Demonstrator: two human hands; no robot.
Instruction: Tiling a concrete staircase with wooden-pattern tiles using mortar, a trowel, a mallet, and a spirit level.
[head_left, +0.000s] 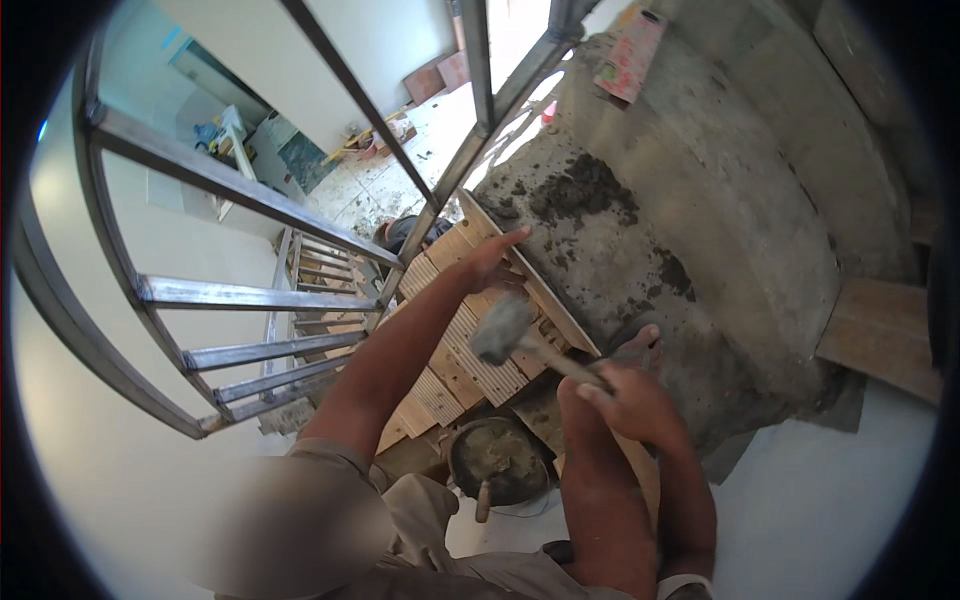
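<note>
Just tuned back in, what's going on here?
A person holds a mallet in the right hand, its head blurred above the tan tiles. The left hand is at the long tile strip edging the concrete; whether it grips it is unclear. Dark mortar lies in clumps on the concrete. A bucket stands near the knees, a wooden handle at its rim.

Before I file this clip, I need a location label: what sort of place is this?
Most likely a stairway in a building under construction or renovation. Tan steps run beside a bare metal railing, a bucket of grey mix sits close by, and dark clumps litter the rough floor.
</note>
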